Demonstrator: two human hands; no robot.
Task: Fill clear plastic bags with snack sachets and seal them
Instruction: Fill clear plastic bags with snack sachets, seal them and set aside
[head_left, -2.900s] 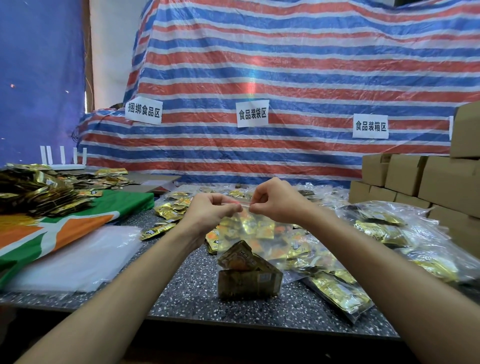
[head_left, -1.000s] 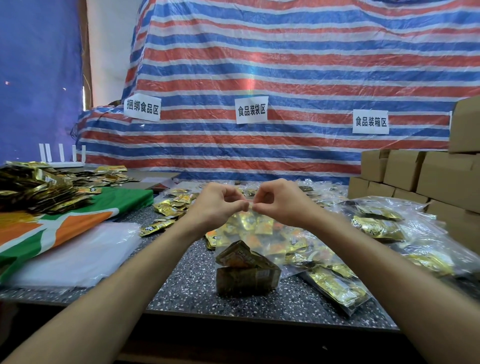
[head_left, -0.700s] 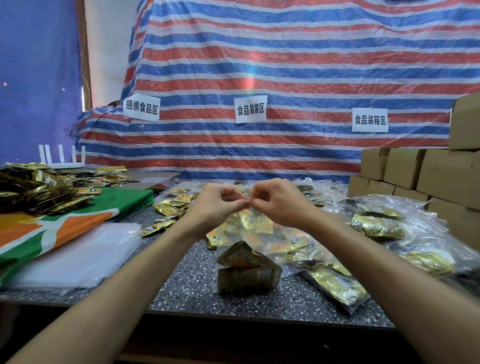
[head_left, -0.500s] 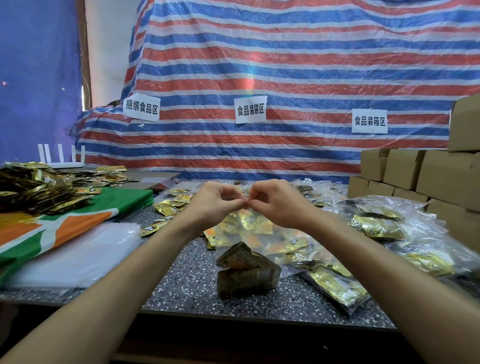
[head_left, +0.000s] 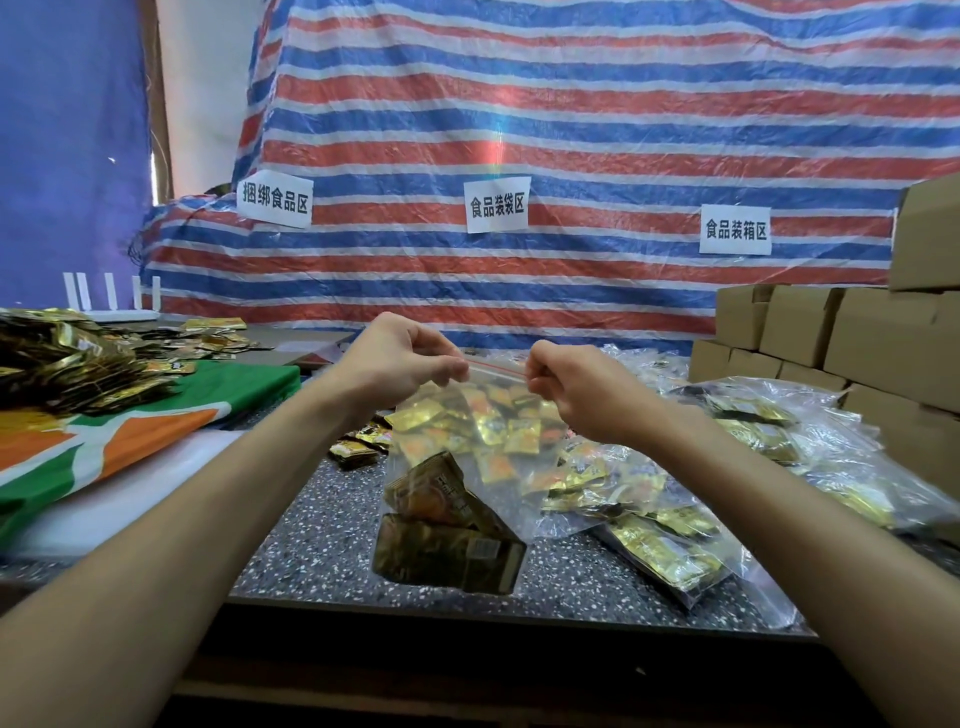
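- Head view, centre of frame: a person's left hand (head_left: 400, 358) and right hand (head_left: 576, 389) each pinch the top edge of a clear plastic bag (head_left: 483, 447), thumb pressed against curled fingers. The hands are held apart, with the red zip strip (head_left: 496, 368) drawn straight between them.
- The sideways pull likely keeps the strip flat so it can be pressed closed along its length. Whether the seal is fully shut cannot be told.
- The bag hangs from the two pinches, its bottom resting on the dark speckled desk (head_left: 322, 545). Two gold-brown foil sachets (head_left: 447, 551) lie inside at the bottom, one flat and one tilted on top.
- The film is thin, glossy and slightly creased. The sachets are flat rectangles of crinkled metallic foil.
- Lower right: filled bags (head_left: 660, 551) lie heaped on the desk, apparently set aside once done. Plain cardboard boxes (head_left: 857, 338) are stacked behind them.
- Left edge: a pile of loose sachets (head_left: 67, 358) sits on a green, orange and white cloth (head_left: 156, 431), within reach as stock for filling.
- Background: a red, white and blue striped woven tarpaulin (head_left: 571, 130) carries three white paper signs (head_left: 497, 203).
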